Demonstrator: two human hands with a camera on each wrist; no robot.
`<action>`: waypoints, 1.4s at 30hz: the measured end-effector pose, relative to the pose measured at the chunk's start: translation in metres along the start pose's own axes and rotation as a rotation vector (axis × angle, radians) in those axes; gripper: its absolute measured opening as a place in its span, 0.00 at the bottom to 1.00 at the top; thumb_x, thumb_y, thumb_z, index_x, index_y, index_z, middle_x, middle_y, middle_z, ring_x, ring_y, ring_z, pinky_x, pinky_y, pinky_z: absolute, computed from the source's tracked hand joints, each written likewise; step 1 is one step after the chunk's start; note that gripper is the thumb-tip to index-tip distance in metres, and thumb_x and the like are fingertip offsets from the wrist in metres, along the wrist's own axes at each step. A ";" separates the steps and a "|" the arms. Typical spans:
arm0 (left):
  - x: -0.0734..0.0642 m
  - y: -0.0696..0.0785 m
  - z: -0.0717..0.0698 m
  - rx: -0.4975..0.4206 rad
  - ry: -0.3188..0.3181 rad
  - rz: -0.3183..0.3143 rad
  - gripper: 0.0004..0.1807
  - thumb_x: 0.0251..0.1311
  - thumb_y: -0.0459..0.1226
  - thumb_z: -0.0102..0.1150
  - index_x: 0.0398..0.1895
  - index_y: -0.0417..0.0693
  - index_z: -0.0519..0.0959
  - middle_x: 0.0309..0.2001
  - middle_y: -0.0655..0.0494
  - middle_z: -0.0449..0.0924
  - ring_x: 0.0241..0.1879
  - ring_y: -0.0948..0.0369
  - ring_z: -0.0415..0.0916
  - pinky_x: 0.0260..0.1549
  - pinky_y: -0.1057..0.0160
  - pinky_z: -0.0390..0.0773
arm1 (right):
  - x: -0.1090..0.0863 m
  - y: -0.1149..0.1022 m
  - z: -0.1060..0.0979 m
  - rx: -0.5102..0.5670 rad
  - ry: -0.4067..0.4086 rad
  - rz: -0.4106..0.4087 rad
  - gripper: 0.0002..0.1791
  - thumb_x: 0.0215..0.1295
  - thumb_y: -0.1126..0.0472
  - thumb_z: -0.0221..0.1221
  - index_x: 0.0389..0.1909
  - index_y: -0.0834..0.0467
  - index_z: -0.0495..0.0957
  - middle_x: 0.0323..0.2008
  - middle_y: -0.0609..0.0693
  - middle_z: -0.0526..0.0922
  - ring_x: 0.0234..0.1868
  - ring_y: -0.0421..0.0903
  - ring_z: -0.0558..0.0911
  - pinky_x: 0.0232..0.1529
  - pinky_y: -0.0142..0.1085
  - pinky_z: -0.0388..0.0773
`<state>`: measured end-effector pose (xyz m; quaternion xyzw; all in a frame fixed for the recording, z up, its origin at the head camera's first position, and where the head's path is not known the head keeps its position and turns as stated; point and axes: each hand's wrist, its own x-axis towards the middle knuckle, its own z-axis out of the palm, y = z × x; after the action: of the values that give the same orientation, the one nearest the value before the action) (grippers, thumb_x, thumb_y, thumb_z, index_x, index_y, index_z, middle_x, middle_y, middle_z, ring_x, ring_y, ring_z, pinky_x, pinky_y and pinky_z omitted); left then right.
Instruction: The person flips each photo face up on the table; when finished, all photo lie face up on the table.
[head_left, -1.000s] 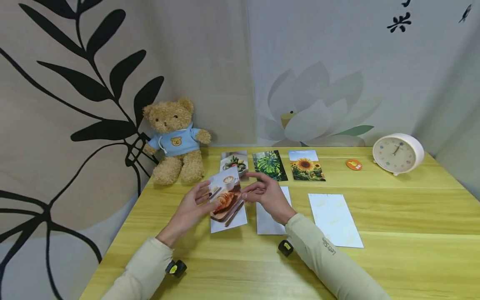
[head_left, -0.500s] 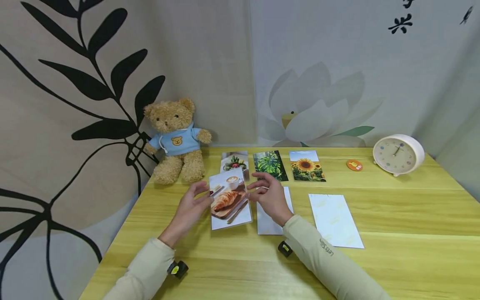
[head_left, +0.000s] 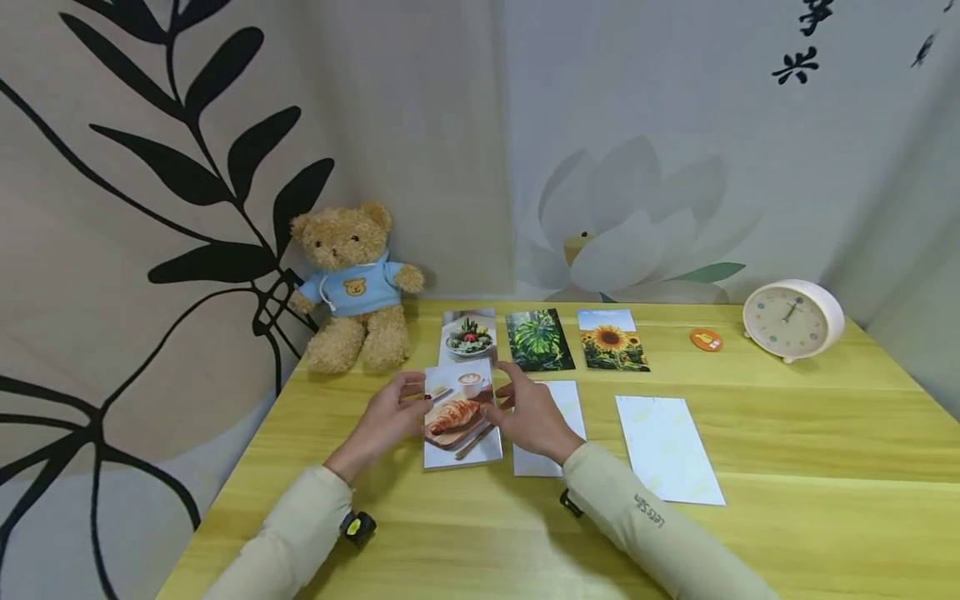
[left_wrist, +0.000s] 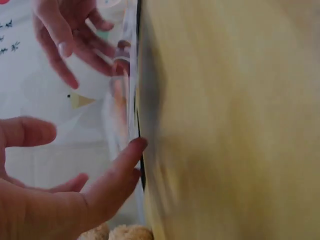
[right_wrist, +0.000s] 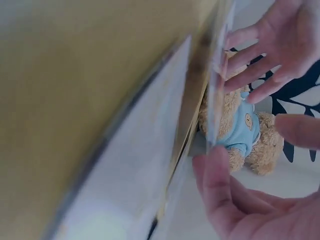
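Note:
In the head view, a picture card with a croissant and coffee cup (head_left: 459,415) lies between both hands, its near edge looking thick like a stack. My left hand (head_left: 384,423) is at its left edge; in the left wrist view, a fingertip touches the card's edge (left_wrist: 134,100) while the other fingers stand apart. At the opposite edge, my right hand (head_left: 534,417) touches the card with its fingers spread. The right wrist view shows a fingertip (right_wrist: 217,165) against that edge. Whether the card rests fully on the table cannot be told.
Behind lie a succulent card (head_left: 470,335), a green leaf card (head_left: 538,340) and a sunflower card (head_left: 612,340). Two pale blank-looking cards (head_left: 671,450) lie to the right, one partly under the right forearm. A teddy bear (head_left: 352,292), orange disc (head_left: 707,339) and clock (head_left: 792,320) stand around.
The croissant card has straightened and come down nearer the table. My left thumb has moved off its face to the left edge. The right hand has moved in against the right edge.

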<state>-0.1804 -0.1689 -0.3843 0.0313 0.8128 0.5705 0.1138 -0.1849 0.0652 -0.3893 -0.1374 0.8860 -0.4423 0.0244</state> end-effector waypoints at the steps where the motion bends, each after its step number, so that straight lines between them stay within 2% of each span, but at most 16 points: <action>1: 0.001 0.000 0.000 0.020 -0.010 -0.012 0.30 0.73 0.35 0.50 0.75 0.39 0.58 0.74 0.32 0.59 0.71 0.38 0.65 0.54 0.50 0.83 | -0.001 0.000 0.000 0.012 -0.026 0.032 0.37 0.67 0.58 0.63 0.74 0.58 0.61 0.51 0.62 0.86 0.48 0.54 0.87 0.47 0.47 0.84; 4: 0.005 0.000 -0.001 0.094 -0.041 -0.041 0.29 0.73 0.38 0.51 0.74 0.40 0.61 0.74 0.32 0.61 0.65 0.39 0.71 0.51 0.51 0.84 | -0.001 0.001 -0.001 0.057 -0.088 0.124 0.37 0.69 0.54 0.62 0.75 0.55 0.60 0.51 0.59 0.86 0.46 0.51 0.87 0.47 0.45 0.84; 8: 0.011 0.001 -0.001 0.227 -0.063 -0.050 0.27 0.72 0.41 0.52 0.71 0.42 0.65 0.70 0.33 0.68 0.55 0.44 0.78 0.47 0.52 0.82 | -0.001 0.002 -0.003 0.106 -0.161 0.184 0.38 0.70 0.51 0.61 0.77 0.54 0.58 0.51 0.57 0.86 0.35 0.46 0.87 0.48 0.45 0.83; 10: 0.012 0.001 -0.001 0.289 -0.071 -0.046 0.27 0.72 0.42 0.52 0.70 0.42 0.66 0.67 0.33 0.71 0.55 0.43 0.78 0.50 0.48 0.81 | -0.001 0.003 -0.003 0.122 -0.193 0.190 0.39 0.71 0.51 0.61 0.77 0.55 0.56 0.51 0.57 0.85 0.29 0.46 0.86 0.51 0.47 0.81; 12: 0.014 0.001 -0.002 0.338 -0.071 -0.047 0.27 0.73 0.43 0.52 0.70 0.44 0.67 0.65 0.36 0.74 0.62 0.44 0.76 0.56 0.46 0.79 | -0.002 0.002 -0.003 0.124 -0.210 0.191 0.40 0.71 0.50 0.60 0.78 0.55 0.55 0.53 0.58 0.85 0.25 0.46 0.85 0.55 0.50 0.79; 14: 0.017 0.001 -0.003 0.353 -0.082 -0.046 0.27 0.73 0.44 0.51 0.71 0.45 0.66 0.65 0.37 0.75 0.63 0.43 0.75 0.58 0.44 0.77 | -0.002 0.002 -0.004 0.115 -0.220 0.186 0.40 0.71 0.50 0.60 0.78 0.54 0.54 0.54 0.60 0.84 0.23 0.46 0.85 0.57 0.50 0.78; 17: 0.022 0.002 -0.005 0.366 -0.092 -0.036 0.27 0.73 0.45 0.50 0.72 0.46 0.66 0.65 0.38 0.75 0.63 0.44 0.75 0.59 0.43 0.77 | -0.004 0.001 -0.004 0.106 -0.232 0.184 0.41 0.72 0.49 0.59 0.79 0.54 0.52 0.58 0.62 0.82 0.21 0.47 0.84 0.55 0.47 0.80; 22: 0.025 0.002 0.000 0.457 -0.062 0.010 0.26 0.72 0.44 0.52 0.69 0.43 0.69 0.63 0.37 0.78 0.61 0.44 0.78 0.57 0.44 0.79 | -0.008 0.002 -0.005 0.161 -0.253 0.191 0.43 0.73 0.51 0.58 0.81 0.53 0.47 0.64 0.67 0.77 0.20 0.48 0.84 0.38 0.42 0.84; 26: 0.018 -0.002 0.010 0.546 -0.022 0.021 0.27 0.70 0.43 0.53 0.68 0.40 0.71 0.47 0.39 0.85 0.35 0.53 0.81 0.35 0.54 0.80 | -0.020 0.007 -0.008 0.250 -0.275 0.179 0.44 0.73 0.53 0.58 0.81 0.54 0.45 0.68 0.70 0.71 0.21 0.48 0.84 0.28 0.40 0.83; 28: 0.013 -0.001 0.016 0.576 0.010 0.048 0.26 0.70 0.42 0.54 0.67 0.41 0.71 0.45 0.41 0.85 0.31 0.55 0.79 0.33 0.55 0.78 | -0.029 0.011 -0.015 0.288 -0.293 0.165 0.43 0.73 0.53 0.58 0.81 0.56 0.46 0.68 0.70 0.70 0.24 0.49 0.85 0.28 0.39 0.83; 31: 0.005 0.005 0.027 0.541 0.021 0.107 0.23 0.69 0.41 0.54 0.64 0.42 0.74 0.49 0.39 0.85 0.38 0.52 0.83 0.40 0.50 0.82 | -0.042 0.016 -0.032 0.296 -0.304 0.144 0.38 0.74 0.53 0.57 0.79 0.58 0.53 0.67 0.68 0.73 0.31 0.49 0.86 0.30 0.40 0.83; 33: 0.002 0.012 0.036 0.467 -0.035 0.148 0.21 0.69 0.41 0.55 0.62 0.43 0.76 0.57 0.41 0.82 0.52 0.49 0.82 0.52 0.47 0.80 | -0.050 0.018 -0.045 0.245 -0.286 0.128 0.35 0.74 0.52 0.58 0.76 0.58 0.59 0.65 0.66 0.75 0.38 0.48 0.86 0.32 0.40 0.83; 36: -0.001 0.024 0.051 0.316 -0.224 0.140 0.21 0.71 0.42 0.54 0.63 0.43 0.75 0.60 0.41 0.79 0.59 0.47 0.78 0.59 0.45 0.78 | -0.060 0.021 -0.063 0.154 -0.235 0.114 0.32 0.73 0.51 0.59 0.73 0.58 0.64 0.65 0.64 0.76 0.48 0.48 0.84 0.35 0.40 0.84; 38: -0.005 0.031 0.060 0.226 -0.356 0.092 0.23 0.72 0.44 0.53 0.65 0.43 0.73 0.61 0.41 0.77 0.60 0.48 0.77 0.59 0.44 0.77 | -0.067 0.023 -0.071 0.114 -0.208 0.113 0.31 0.73 0.51 0.58 0.72 0.58 0.65 0.66 0.63 0.75 0.54 0.50 0.83 0.40 0.40 0.85; 40: -0.007 0.036 0.069 0.186 -0.444 0.054 0.26 0.72 0.46 0.53 0.68 0.43 0.71 0.52 0.44 0.79 0.49 0.52 0.79 0.50 0.48 0.79 | -0.070 0.026 -0.078 0.082 -0.188 0.111 0.31 0.73 0.52 0.58 0.72 0.59 0.65 0.67 0.62 0.74 0.58 0.54 0.82 0.45 0.42 0.85; 42: -0.010 0.041 0.076 0.193 -0.480 0.040 0.28 0.71 0.47 0.54 0.69 0.43 0.69 0.42 0.49 0.77 0.37 0.58 0.76 0.40 0.55 0.77 | -0.072 0.029 -0.082 0.049 -0.178 0.111 0.31 0.74 0.52 0.58 0.72 0.60 0.65 0.68 0.61 0.73 0.61 0.56 0.81 0.50 0.44 0.85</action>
<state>-0.1574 -0.0861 -0.3696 0.1924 0.8125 0.4686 0.2886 -0.1354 0.1647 -0.3683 -0.1264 0.8753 -0.4480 0.1308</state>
